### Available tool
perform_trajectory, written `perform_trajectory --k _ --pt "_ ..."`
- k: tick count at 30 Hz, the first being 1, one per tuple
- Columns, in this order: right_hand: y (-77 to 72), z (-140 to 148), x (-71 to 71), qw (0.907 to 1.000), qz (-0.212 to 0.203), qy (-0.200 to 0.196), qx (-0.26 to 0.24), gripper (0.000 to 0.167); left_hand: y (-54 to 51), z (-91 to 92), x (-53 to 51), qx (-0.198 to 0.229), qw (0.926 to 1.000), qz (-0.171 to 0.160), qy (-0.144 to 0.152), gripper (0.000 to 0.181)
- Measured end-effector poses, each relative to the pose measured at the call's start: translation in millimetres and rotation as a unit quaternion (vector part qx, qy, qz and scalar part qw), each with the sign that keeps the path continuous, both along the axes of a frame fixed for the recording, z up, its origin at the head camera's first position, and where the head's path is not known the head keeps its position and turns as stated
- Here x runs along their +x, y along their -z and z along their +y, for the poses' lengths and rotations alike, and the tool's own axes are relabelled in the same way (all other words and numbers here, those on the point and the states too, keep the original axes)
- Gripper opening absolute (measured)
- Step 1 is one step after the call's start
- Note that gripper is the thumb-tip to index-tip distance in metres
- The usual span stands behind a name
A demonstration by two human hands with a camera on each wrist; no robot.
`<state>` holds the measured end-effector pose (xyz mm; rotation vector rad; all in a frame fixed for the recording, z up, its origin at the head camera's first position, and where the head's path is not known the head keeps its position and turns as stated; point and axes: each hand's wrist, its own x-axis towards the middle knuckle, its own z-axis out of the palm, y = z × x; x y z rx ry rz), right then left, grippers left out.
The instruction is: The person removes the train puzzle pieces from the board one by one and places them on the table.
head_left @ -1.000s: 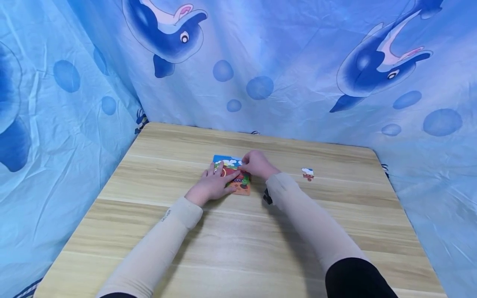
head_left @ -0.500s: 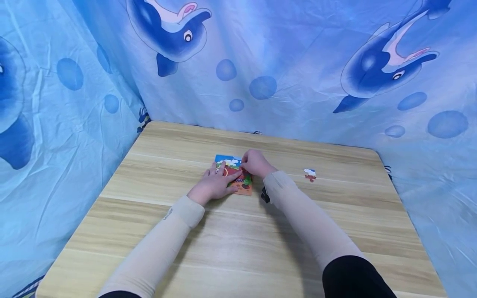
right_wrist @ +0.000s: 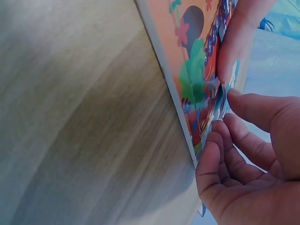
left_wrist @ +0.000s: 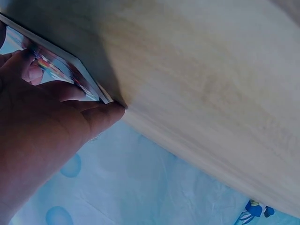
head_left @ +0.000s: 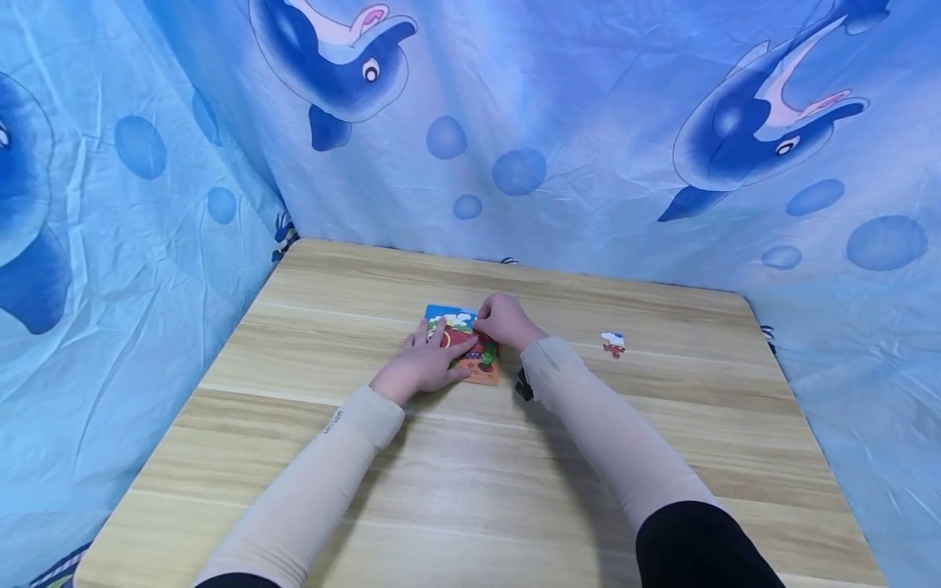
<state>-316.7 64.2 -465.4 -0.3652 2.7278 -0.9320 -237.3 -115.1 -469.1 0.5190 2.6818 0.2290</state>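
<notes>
A colourful jigsaw puzzle (head_left: 483, 378) in a thin-edged tray lies at the table's middle, with blue sky and clouds at the far side and orange ground at the near side. My left hand (head_left: 422, 367) rests on its left part, fingers spread. In the left wrist view its fingertips reach the tray's edge (left_wrist: 70, 58). Over the puzzle's right side, my right hand (head_left: 507, 321) pinches a puzzle piece (right_wrist: 221, 96) between thumb and fingers. That piece looks slightly raised, and the fingers mostly hide it. One loose puzzle piece (head_left: 613, 345), white, blue and red-brown, lies to the right.
The wooden table (head_left: 456, 490) has rounded far corners. A blue curtain (head_left: 573, 229) printed with dolphins hangs behind it and along both sides. A small black object (head_left: 524, 385) shows below the right cuff.
The head view has shifted slightly. Both hands stay at the puzzle in nearly the same pose, and the loose piece lies where it was.
</notes>
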Motion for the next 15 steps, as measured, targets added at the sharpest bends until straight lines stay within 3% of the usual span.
perform_trajectory --k 15 --pt "2.2 1.5 -1.9 0.9999 0.004 -0.011 0.002 0.011 -6.1 -11.9 4.8 0.035 0.9992 -0.003 0.017 0.068"
